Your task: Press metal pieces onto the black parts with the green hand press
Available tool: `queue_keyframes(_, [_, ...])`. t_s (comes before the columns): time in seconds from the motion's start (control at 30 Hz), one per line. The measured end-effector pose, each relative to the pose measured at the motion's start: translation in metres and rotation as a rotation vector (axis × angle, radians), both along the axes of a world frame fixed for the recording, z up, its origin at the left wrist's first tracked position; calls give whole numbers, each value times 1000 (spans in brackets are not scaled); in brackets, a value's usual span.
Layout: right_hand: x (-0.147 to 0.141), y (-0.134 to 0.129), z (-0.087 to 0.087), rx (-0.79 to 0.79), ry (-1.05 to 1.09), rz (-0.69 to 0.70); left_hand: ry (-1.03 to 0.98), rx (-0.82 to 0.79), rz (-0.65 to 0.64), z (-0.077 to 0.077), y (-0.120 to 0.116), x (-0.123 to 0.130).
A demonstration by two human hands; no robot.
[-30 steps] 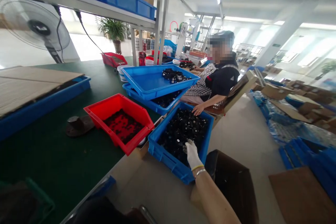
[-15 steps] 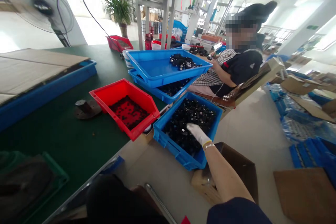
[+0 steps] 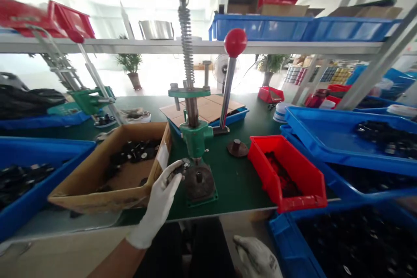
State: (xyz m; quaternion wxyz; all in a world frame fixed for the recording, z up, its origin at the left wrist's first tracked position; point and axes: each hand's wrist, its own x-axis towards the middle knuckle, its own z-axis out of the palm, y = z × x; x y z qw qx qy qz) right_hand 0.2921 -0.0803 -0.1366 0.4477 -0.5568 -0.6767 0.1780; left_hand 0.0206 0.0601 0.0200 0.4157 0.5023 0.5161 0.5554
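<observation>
My left hand (image 3: 162, 200), in a white glove, pinches a small black part (image 3: 183, 167) with a pale round spot. It is held just left of the base (image 3: 200, 182) of a green hand press (image 3: 195, 134). A short dark post stands on that base, under the ram. The press's lever, with a red ball knob (image 3: 235, 42), points up to the right. Low in the view, below the table edge, is my gloved right hand (image 3: 257, 257), its fingers drawn together; whatever it holds, if anything, is hidden. A blue bin (image 3: 286, 239) of black parts lies to its right.
A cardboard box (image 3: 107, 200) with black parts stands left of the press, beside a blue bin (image 3: 45, 144). A red bin (image 3: 265, 139) and stacked blue trays (image 3: 312, 139) are on the right. Overhead runs a shelf (image 3: 195, 46); a round metal piece (image 3: 237, 148) lies on the table.
The view has swung left from the bins to the press. My right hand has left the black parts in the blue bin. My left hand and its part now show.
</observation>
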Motion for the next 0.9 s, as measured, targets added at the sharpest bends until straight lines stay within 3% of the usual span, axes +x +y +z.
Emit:
queue_keyframes(0.13, [-47, 50, 73, 170, 58, 36, -36, 22, -65, 1, 5, 6])
queue_keyframes(0.2, [-64, 77, 100, 96, 159, 8, -54, 30, -88, -1, 7, 7])
queue_keyframes(0.27, [-77, 103, 114, -19, 252, -7, -62, 31, -109, -4, 9, 7])
queue_keyframes(0.47, [-98, 149, 126, -221, 444, 89, -73, 37, -175, -8, 11, 7])
queue_keyframes(0.67, [-98, 161, 144, -363, 502, 143, -109, 26, -180, -11, 14, 6])
queue_keyframes(0.9, [-97, 170, 137, -399, 479, 119, -118, 18, -192, -15, 20, 7])
